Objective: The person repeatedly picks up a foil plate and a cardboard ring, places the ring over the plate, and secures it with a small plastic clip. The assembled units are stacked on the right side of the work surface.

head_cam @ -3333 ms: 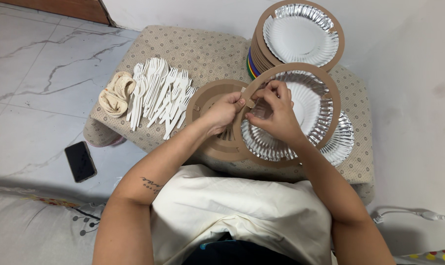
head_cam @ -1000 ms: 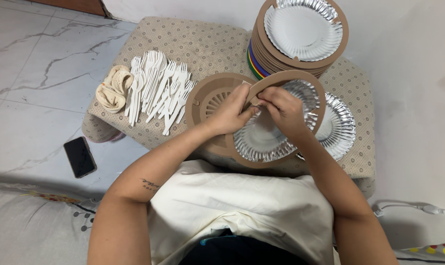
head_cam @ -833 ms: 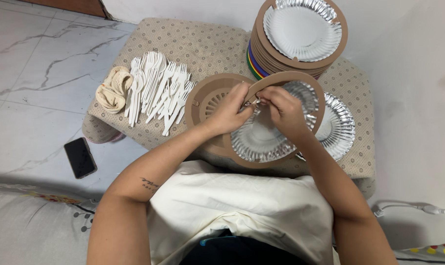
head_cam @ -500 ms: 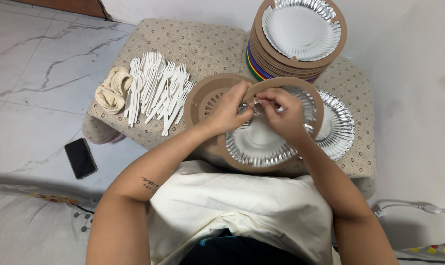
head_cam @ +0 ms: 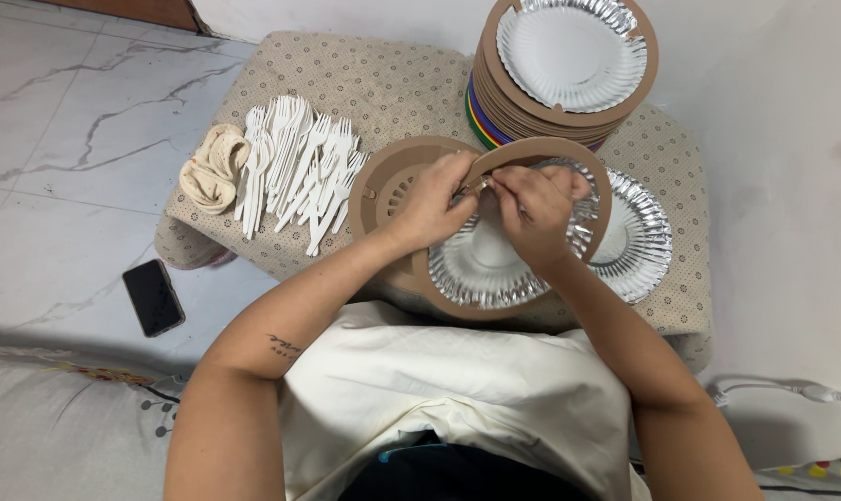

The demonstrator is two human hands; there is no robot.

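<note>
While I look down from the head camera, both hands meet at one spot on a ring-and-plate set.
Left hand: my left hand (head_cam: 432, 210) pinches the upper left edge of the brown cardboard ring (head_cam: 602, 182).
Right hand: my right hand (head_cam: 535, 210) pinches the same spot, fingertips almost touching the left ones.
Held thing: the ring frames a silver foil plate (head_cam: 481, 269), tilted, over the near edge of the cushion.
Beneath: a second cardboard ring (head_cam: 383, 176) lies just left; another foil plate (head_cam: 638, 237) lies just right.
Surface: a beige patterned cushion (head_cam: 393, 83) carries white plastic forks (head_cam: 300, 167), a rolled cloth (head_cam: 212, 169) and a stack of ringed plates (head_cam: 560, 70).
Room: marble floor (head_cam: 59, 139) with a dark phone (head_cam: 152, 297); white wall (head_cam: 782, 139) at right.
Hard to make out: what the fingertips grip is hidden; I cannot tell tab from rim.
</note>
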